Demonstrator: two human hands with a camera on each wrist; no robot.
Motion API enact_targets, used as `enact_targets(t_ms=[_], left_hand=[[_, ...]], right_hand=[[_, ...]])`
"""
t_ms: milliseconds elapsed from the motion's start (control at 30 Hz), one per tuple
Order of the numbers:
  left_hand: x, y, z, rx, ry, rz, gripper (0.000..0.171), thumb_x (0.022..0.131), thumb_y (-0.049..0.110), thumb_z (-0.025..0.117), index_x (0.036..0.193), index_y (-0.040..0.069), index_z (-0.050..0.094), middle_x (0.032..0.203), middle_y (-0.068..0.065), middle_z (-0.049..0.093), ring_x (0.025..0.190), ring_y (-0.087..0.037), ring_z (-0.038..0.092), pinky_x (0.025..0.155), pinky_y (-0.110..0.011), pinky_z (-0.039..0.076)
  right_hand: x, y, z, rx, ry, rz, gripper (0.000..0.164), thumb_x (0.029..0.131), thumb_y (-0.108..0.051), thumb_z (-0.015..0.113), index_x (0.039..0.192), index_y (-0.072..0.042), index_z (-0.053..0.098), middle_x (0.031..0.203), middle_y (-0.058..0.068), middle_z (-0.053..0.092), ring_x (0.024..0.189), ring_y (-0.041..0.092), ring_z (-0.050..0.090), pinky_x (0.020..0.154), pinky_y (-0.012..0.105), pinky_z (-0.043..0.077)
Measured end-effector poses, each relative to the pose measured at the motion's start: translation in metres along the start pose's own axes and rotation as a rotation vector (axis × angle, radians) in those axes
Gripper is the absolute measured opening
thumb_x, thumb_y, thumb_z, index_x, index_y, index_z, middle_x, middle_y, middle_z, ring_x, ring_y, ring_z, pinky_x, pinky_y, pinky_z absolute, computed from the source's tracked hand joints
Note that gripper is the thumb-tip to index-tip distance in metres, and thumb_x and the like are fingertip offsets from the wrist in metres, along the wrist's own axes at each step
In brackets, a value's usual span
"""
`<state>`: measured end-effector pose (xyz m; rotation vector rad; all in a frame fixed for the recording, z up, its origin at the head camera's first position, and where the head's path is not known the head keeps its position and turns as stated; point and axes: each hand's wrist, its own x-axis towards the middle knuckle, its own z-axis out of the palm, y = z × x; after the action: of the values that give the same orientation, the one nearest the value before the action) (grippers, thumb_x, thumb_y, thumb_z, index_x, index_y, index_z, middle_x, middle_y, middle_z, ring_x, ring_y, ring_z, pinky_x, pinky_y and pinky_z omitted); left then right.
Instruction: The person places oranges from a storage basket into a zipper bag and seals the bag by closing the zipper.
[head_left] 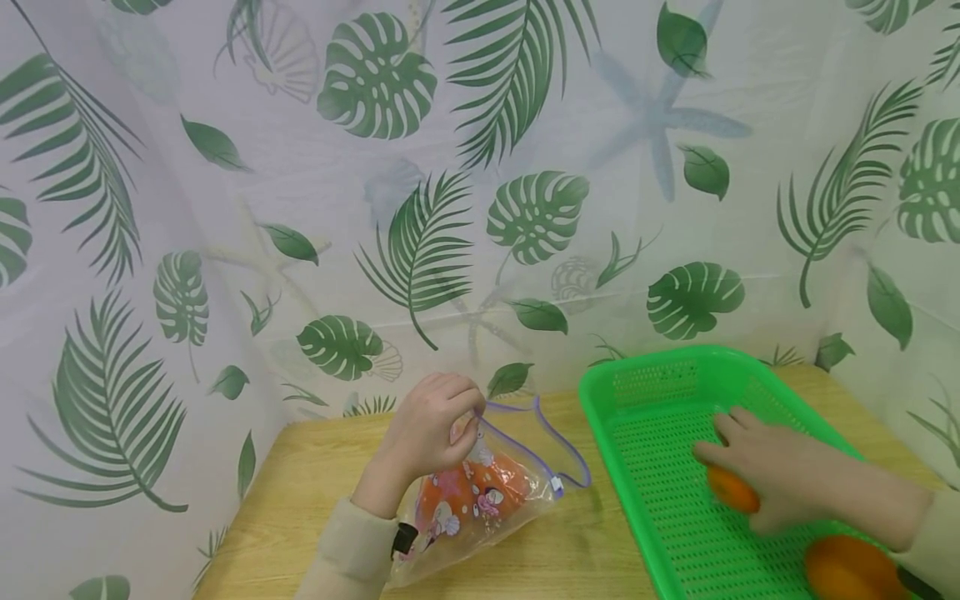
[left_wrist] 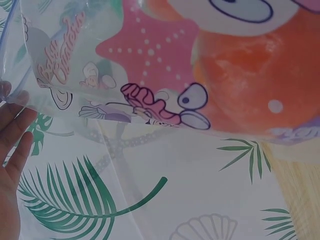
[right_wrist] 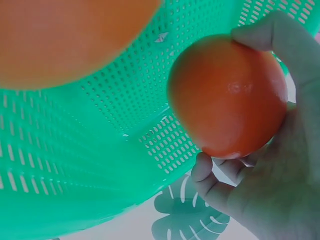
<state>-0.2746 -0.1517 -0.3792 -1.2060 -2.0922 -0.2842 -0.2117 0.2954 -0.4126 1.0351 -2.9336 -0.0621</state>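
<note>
In the head view my left hand (head_left: 431,425) grips the top edge of a clear zip bag (head_left: 498,533) printed with cartoon sea creatures. The bag leans on the table with its purple-lined mouth partly apart. Orange-red round contents (left_wrist: 255,75) show through its wall in the left wrist view. Over the green basket (head_left: 626,517), my right hand (head_left: 787,471) holds a smooth, round orange-red fruit (right_wrist: 227,97), thumb on one side and curled fingers on the other. Another orange fruit (head_left: 851,567) lies in the basket near my right wrist, partly covered by the sleeve.
A wooden table (head_left: 300,492) carries the bag at the middle and the basket at the right. Behind and at both sides hangs a white leaf-patterned sheet (head_left: 465,292). The bag's white slider (head_left: 557,485) sits close to the basket's left rim.
</note>
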Motion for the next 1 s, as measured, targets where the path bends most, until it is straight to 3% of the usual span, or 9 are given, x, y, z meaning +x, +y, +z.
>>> enact_targets(t_ms=[133,367,767,1000], left_hand=[[0.0,0.001,0.0,-0.002,-0.001,0.003,0.008,0.082,0.011,0.065,0.087,0.016,0.067,0.09,0.004,0.071,0.087,-0.018,0.069,0.081,-0.034,0.057],[0.0,-0.001,0.001,-0.003,-0.011,-0.005,0.007,0.083,0.011,0.064,0.087,0.016,0.068,0.091,0.004,0.071,0.088,-0.018,0.069,0.082,-0.034,0.057],[-0.001,0.0,0.001,-0.008,-0.007,-0.008,0.008,0.083,0.011,0.064,0.087,0.016,0.068,0.09,0.003,0.072,0.089,-0.019,0.07,0.083,-0.035,0.058],[-0.002,0.0,0.002,-0.008,-0.012,-0.011,0.007,0.083,0.012,0.065,0.087,0.016,0.068,0.091,0.004,0.073,0.089,-0.018,0.071,0.084,-0.035,0.058]], right_hand=[[0.004,-0.003,-0.003,-0.007,0.024,-0.018,0.084,0.054,-0.024,0.09,0.133,-0.015,0.065,0.12,0.011,0.057,0.098,0.023,0.048,0.064,0.031,0.044],[0.01,-0.007,-0.007,-0.029,0.049,-0.05,0.082,0.058,-0.031,0.092,0.134,-0.016,0.065,0.119,0.01,0.057,0.097,0.02,0.048,0.066,0.032,0.046],[0.016,-0.014,-0.012,-0.057,0.095,-0.08,0.079,0.057,-0.031,0.091,0.131,-0.019,0.065,0.113,0.003,0.054,0.093,0.017,0.042,0.066,0.03,0.04],[0.022,-0.02,-0.017,-0.08,0.118,-0.108,0.079,0.057,-0.032,0.094,0.13,-0.021,0.065,0.113,0.003,0.054,0.094,0.018,0.044,0.067,0.032,0.043]])
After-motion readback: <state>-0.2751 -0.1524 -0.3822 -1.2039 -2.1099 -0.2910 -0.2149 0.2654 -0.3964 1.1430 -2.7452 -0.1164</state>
